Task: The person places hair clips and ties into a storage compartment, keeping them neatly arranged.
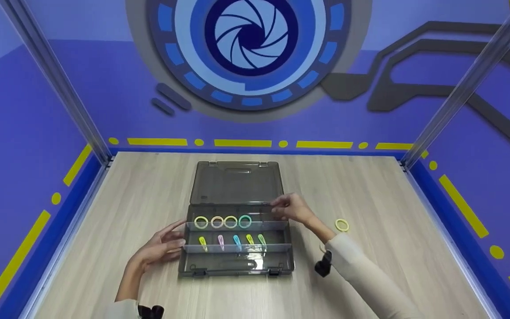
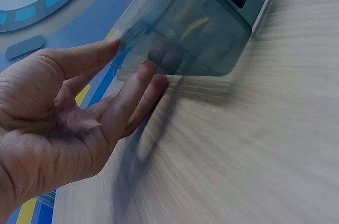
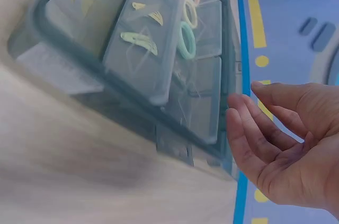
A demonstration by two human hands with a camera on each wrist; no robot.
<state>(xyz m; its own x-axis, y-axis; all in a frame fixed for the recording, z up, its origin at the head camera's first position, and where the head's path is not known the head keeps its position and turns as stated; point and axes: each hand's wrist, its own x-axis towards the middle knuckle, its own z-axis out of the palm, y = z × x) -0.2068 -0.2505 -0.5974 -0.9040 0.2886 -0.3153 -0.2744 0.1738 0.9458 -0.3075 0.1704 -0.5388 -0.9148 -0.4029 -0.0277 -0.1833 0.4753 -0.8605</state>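
Note:
A dark see-through divided box [image 1: 236,266] lies on the table with its lid [image 1: 237,182] folded back. Several ring-shaped hair ties [image 1: 201,222] in yellow, pinkish and teal rest in its back compartment. The middle compartment holds a row of snap hair clips [image 1: 237,241]. My left hand [image 1: 160,246] touches the left wall of the box with its fingertips, the fingers fairly straight. Over the back right corner, by the lid hinge, is my right hand [image 1: 294,208]. Its fingers [image 3: 238,139] bend loosely at the box's rim, and nothing shows between them and the thumb.
A yellow hair tie [image 1: 341,225] lies on the table to the right of the box. Another ring [image 1: 322,248] is mostly hidden by the right wrist. Blue printed walls [image 1: 255,128] and metal posts [image 1: 463,79] border the wooden table [image 1: 148,186].

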